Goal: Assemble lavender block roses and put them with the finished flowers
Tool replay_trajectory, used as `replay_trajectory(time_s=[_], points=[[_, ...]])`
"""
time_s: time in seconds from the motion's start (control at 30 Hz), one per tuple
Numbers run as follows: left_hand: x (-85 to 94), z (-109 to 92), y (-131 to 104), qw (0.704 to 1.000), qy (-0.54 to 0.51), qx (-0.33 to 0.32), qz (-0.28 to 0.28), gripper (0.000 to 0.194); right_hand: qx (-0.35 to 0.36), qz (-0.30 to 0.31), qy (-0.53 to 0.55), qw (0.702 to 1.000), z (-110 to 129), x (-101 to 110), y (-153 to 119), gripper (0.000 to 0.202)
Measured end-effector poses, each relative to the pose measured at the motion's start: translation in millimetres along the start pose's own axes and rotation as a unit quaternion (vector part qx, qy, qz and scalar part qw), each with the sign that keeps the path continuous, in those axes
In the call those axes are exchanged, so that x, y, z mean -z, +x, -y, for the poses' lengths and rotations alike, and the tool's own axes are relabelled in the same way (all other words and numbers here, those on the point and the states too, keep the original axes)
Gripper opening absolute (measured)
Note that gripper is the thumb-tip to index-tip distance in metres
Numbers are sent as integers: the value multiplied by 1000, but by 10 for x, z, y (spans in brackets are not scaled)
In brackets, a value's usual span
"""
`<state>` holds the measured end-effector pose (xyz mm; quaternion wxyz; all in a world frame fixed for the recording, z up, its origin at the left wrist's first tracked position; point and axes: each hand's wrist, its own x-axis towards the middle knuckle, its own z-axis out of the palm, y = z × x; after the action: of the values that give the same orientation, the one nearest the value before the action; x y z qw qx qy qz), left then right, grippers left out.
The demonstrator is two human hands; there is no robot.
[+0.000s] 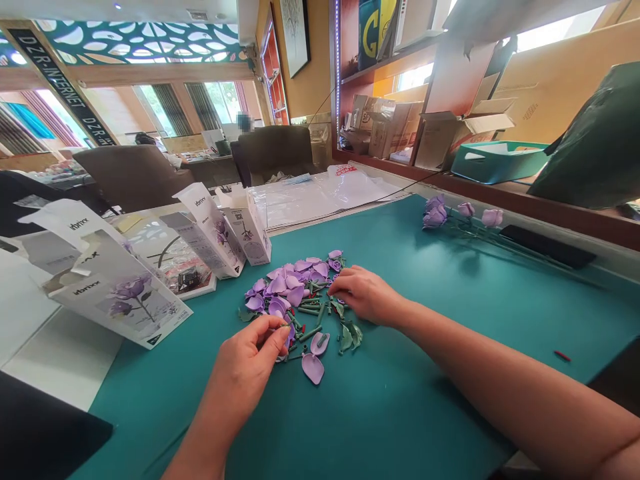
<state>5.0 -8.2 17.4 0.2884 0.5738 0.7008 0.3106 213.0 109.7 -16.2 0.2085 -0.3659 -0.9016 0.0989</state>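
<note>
A heap of purple plastic petals (293, 283) lies on the green mat, mixed with short green stem pieces (310, 333) and small red parts. At the heap's near left edge is my left hand (253, 353), thumb and forefinger pinched together; a bit of green shows at the tips, too small to name. My right hand (370, 297) reaches in from the right, its fingers bent together at the heap's right side and their tips partly hidden. Below it lie green leaf pieces (351, 337). Two loose petals (313, 369) rest between my hands, nearer to me.
Open white boxes with rose pictures (125, 300) stand at the left. Purple roses on stems (435, 215) lie at the back right by a black flat object (547, 245). One red piece (562, 356) sits at the right. Behind are plastic sheeting (320, 200) and a teal basket (495, 163).
</note>
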Motion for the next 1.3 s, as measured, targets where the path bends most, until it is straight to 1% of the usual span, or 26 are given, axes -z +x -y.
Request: replay_trajectory(time_s=[0.07,0.13,0.23,0.3,0.47,0.67,0.87,0.93,1.03,1.17,1.3], points=[[7,-5,0,1000,8,0,3,35,-60,-31,-4,998,-142,72,24,19],[11,-3,5,1000,15,4,6,36,-109,-48,-21,993,-262,130,50,19],[6,7,18,1000,22,9,0,37,-142,-42,-71,986,-373,166,115,21],[0,8,20,1000,25,9,-2,37,-131,-26,-95,986,-396,149,189,21],[-4,-7,6,1000,28,0,0,33,-72,31,-140,987,-362,28,447,20],[3,3,12,1000,24,-8,-5,34,-18,103,-206,973,-323,-50,688,20],[0,-6,-3,1000,11,-15,-2,32,-27,129,-261,956,-274,-61,786,21],[-6,-16,-13,1000,5,-14,-10,31,-31,134,-272,952,-266,-68,805,23],[-14,-35,-34,1000,-4,-13,-25,31,-36,141,-281,949,-259,-75,828,25],[-11,-48,-51,1000,-6,-14,-24,31,-42,154,-287,944,-258,-77,853,26],[-2,-15,-31,999,-4,-14,-29,31,-44,165,-289,942,-294,-88,870,27]])
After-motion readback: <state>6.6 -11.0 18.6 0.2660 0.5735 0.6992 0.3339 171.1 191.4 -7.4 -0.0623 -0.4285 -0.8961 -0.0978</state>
